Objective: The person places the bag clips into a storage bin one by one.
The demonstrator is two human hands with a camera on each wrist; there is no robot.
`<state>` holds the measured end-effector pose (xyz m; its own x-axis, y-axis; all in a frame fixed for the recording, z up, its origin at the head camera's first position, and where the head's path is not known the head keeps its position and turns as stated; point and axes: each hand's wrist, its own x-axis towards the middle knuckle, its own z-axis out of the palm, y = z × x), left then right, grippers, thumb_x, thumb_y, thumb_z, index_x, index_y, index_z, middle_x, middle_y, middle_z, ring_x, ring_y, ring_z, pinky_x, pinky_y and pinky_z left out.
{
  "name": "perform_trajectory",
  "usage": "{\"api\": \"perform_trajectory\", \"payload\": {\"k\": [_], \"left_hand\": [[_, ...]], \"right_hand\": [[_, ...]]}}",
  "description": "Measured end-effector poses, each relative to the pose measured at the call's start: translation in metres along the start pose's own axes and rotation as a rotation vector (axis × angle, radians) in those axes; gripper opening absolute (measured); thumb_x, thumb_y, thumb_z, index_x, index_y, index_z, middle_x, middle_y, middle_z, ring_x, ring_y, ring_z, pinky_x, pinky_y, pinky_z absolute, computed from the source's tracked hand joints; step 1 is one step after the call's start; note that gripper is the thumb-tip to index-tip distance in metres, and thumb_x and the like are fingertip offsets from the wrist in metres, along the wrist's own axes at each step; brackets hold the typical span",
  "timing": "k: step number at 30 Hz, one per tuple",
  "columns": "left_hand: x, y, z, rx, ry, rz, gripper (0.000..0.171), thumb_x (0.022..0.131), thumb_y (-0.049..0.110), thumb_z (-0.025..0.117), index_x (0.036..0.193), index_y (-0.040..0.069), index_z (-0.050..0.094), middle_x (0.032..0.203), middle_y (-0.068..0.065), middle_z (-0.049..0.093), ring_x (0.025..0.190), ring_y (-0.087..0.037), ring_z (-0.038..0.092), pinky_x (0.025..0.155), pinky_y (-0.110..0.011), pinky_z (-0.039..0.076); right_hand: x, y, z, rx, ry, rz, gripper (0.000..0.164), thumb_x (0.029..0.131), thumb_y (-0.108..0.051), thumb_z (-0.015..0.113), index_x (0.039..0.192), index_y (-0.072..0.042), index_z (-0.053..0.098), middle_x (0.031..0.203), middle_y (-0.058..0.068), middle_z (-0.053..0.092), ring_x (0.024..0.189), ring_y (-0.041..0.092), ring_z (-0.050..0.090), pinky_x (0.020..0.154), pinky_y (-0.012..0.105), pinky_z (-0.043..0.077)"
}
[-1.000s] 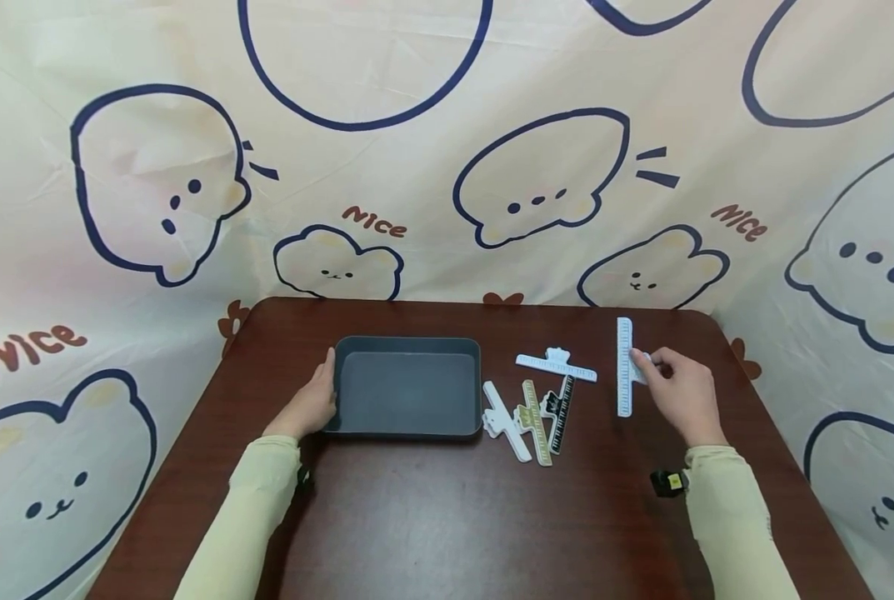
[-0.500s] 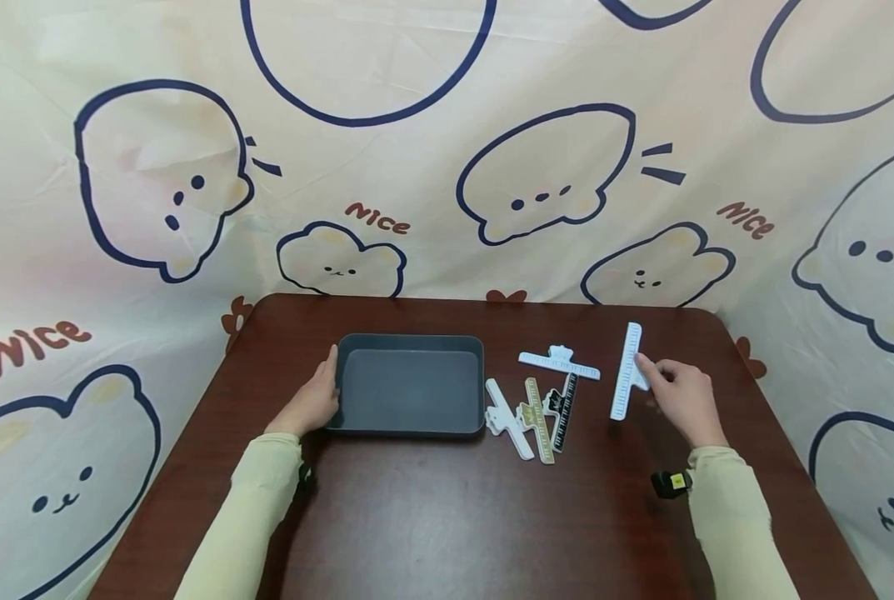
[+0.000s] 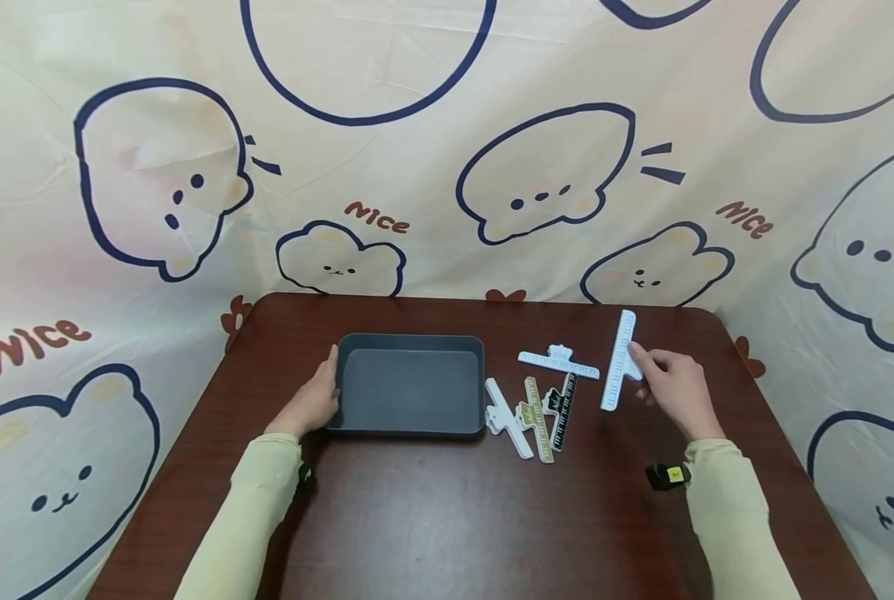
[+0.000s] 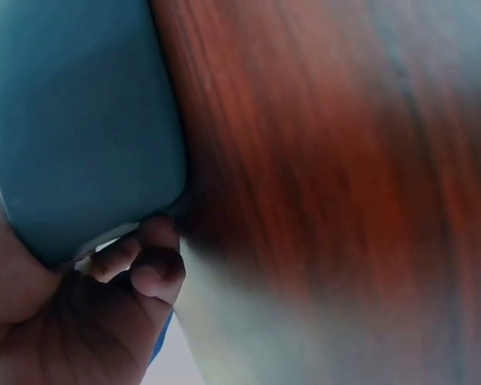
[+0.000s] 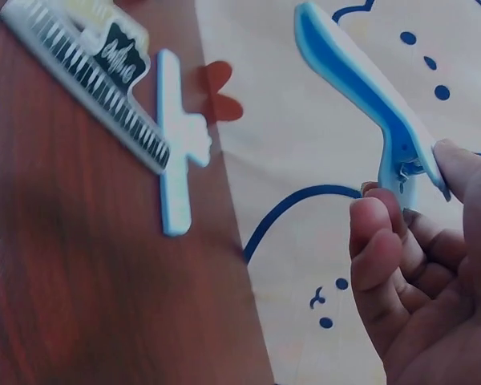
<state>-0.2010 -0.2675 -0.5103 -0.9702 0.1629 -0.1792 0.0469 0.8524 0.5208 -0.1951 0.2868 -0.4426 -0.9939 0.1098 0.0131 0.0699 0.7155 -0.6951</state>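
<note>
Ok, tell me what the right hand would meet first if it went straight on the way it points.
Beyond the pale blue clip it holds, the right hand would probably meet the patterned cloth behind the table first; depth is hard to judge.

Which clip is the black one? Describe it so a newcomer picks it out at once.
On the brown table, find the grey tray, then look just right of it. Past the white clip and the gold clip lies the black clip, the only clip here with a dark bar and pale marks.
</note>
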Motion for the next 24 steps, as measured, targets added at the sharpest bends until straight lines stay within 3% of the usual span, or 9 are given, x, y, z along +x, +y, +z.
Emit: {"api": "perform_trajectory", "payload": {"k": [6, 9, 15, 24], "left_hand": [[-0.002, 0.000, 0.000, -0.001, -0.013, -0.004, 0.079, 0.099, 0.003, 0.041, 0.152, 0.010, -0.017, 0.156, -0.029, 0.004, 0.097, -0.037, 0.063, 0.075, -0.043, 0.050], [-0.002, 0.001, 0.001, 0.000, -0.016, 0.001, 0.079, 0.099, 0.004, 0.041, 0.151, 0.011, -0.018, 0.156, -0.029, 0.005, 0.094, -0.035, 0.064, 0.071, -0.040, 0.049], [-0.002, 0.001, 0.002, -0.011, -0.006, 0.006, 0.077, 0.099, 0.004, 0.041, 0.152, 0.009, -0.015, 0.156, -0.028, 0.006, 0.114, -0.041, 0.055, 0.087, -0.049, 0.048], [-0.004, 0.000, 0.001, -0.037, 0.008, 0.013, 0.075, 0.102, 0.011, 0.041, 0.152, 0.011, -0.014, 0.157, -0.028, 0.007, 0.136, -0.045, 0.029, 0.106, -0.058, 0.031]], "right_hand": [[0.002, -0.001, 0.004, 0.000, -0.015, 0.006, 0.068, 0.088, -0.070, 0.043, 0.088, -0.007, 0.067, 0.066, 0.012, 0.064, 0.062, 0.026, 0.060, 0.057, 0.033, 0.045], [0.002, 0.003, 0.006, -0.010, -0.024, 0.022, 0.068, 0.088, -0.070, 0.042, 0.088, -0.006, 0.067, 0.066, 0.011, 0.064, 0.062, 0.025, 0.059, 0.058, 0.033, 0.044], [0.001, 0.008, 0.007, -0.013, -0.032, 0.033, 0.069, 0.089, -0.070, 0.041, 0.087, -0.006, 0.066, 0.065, 0.009, 0.063, 0.061, 0.024, 0.059, 0.058, 0.033, 0.045], [0.001, 0.011, 0.008, 0.000, -0.046, 0.053, 0.070, 0.088, -0.070, 0.042, 0.090, -0.005, 0.067, 0.067, 0.010, 0.064, 0.062, 0.024, 0.060, 0.060, 0.033, 0.046]]}}
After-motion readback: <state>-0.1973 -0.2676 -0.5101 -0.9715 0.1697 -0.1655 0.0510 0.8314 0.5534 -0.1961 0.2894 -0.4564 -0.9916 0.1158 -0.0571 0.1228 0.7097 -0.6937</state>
